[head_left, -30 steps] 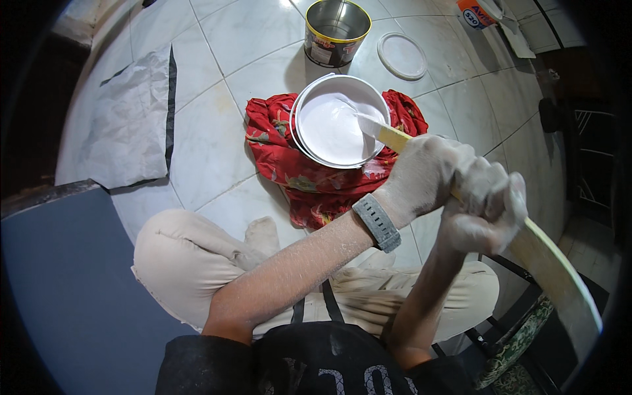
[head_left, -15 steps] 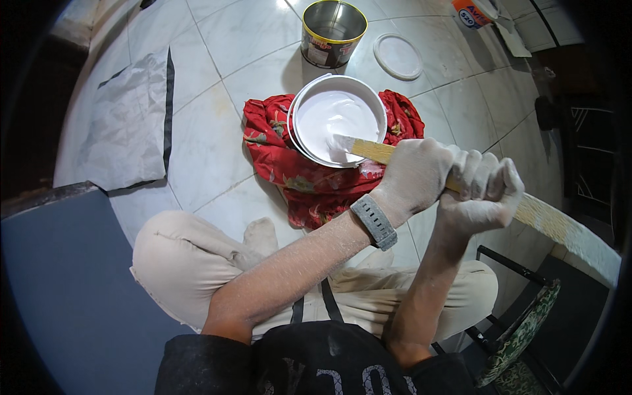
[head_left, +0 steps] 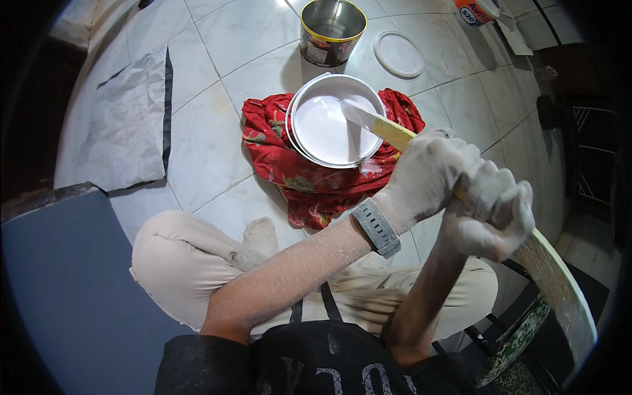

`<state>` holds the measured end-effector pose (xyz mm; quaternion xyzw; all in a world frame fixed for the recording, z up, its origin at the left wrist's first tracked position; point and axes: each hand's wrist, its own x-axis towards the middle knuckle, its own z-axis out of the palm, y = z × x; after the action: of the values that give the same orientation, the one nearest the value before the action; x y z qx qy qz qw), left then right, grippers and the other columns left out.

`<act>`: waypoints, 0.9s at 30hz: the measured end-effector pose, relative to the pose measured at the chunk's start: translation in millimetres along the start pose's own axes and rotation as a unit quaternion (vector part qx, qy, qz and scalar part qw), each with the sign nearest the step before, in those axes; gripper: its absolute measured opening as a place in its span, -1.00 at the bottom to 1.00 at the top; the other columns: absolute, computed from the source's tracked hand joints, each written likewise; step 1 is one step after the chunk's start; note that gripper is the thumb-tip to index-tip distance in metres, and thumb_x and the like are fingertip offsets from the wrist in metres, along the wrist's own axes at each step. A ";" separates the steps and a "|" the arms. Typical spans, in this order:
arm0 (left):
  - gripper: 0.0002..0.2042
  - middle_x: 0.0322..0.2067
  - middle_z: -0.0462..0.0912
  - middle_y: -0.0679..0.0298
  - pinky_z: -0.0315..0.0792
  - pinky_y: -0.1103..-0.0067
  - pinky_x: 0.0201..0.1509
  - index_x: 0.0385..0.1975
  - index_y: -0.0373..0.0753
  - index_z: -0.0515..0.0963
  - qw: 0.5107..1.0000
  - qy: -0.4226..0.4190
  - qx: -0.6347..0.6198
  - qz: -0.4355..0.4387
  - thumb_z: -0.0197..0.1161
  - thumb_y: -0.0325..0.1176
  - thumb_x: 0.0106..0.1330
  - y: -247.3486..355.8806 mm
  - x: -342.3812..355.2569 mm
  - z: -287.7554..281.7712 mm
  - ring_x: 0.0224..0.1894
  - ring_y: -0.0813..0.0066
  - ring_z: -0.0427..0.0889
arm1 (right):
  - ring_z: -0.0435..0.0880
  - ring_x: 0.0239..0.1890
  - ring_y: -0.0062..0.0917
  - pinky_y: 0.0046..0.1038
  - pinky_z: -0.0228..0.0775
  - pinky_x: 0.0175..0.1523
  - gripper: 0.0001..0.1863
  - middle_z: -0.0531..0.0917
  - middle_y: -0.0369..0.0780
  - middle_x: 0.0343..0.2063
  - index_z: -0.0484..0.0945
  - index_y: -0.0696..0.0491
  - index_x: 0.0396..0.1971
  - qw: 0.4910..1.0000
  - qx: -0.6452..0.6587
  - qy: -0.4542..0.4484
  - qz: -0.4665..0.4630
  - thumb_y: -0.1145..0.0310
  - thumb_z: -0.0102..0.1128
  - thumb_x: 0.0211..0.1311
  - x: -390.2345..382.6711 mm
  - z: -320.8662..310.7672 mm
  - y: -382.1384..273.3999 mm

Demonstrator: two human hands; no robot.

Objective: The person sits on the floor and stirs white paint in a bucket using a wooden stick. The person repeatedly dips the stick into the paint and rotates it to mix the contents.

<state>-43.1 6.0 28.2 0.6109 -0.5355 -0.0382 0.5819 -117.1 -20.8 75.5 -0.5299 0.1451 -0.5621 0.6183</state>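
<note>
Stick slants into bucket, left hand wraps around it nearer bucket, right hand clenches it farther out

White mixture hides the tip of the wooden stick, and the hands cover its middle.

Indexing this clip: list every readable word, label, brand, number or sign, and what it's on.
Wording not copied; print stands on:
Orange-and-white tub: white word, number below; legible.
Dark yellow-rimmed tin: label partly blurred.
Black shirt: large pale characters, cut off below.
White bucket, stirring stick: none readable.
</note>
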 end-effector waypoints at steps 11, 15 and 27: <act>-0.96 -0.51 0.65 0.10 0.54 0.32 -0.16 -0.51 -0.21 0.60 0.967 -0.141 -0.001 -0.213 0.28 -0.43 0.04 -14.3 -14.3 -7.1 -0.33 0.09 0.68 | -0.04 -0.77 -0.70 -0.55 -0.12 -0.61 -0.61 0.03 -0.42 -0.83 0.04 -0.09 -0.74 0.986 0.007 0.096 0.137 0.31 -0.11 0.28 4.3 9.1 25.6; -0.94 -0.51 0.65 0.12 0.54 0.33 -0.25 -0.49 -0.19 0.58 0.982 -0.110 -0.013 -0.155 0.29 -0.42 0.04 -6.8 -12.2 -8.8 -0.35 0.11 0.69 | -0.03 -0.80 -0.72 -0.59 -0.11 -0.64 -0.60 0.04 -0.44 -0.85 0.04 -0.12 -0.74 0.989 0.050 0.088 0.107 0.30 -0.11 0.29 5.6 7.8 16.2; -0.90 -0.49 0.63 0.26 0.46 0.39 -0.20 -0.52 -0.13 0.52 0.999 -0.027 -0.022 0.006 0.32 -0.38 -0.02 7.0 1.0 -1.5 -0.35 0.23 0.63 | -0.01 -0.79 -0.72 -0.61 -0.04 -0.58 -0.62 0.07 -0.42 -0.84 0.05 -0.13 -0.75 0.998 0.057 0.019 -0.002 0.28 -0.13 0.26 0.8 7.7 -14.5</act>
<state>-46.0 8.1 34.5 0.5933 -0.5539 -0.0630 0.5807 -118.7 -14.8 90.7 -0.4835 0.1236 -0.5805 0.6434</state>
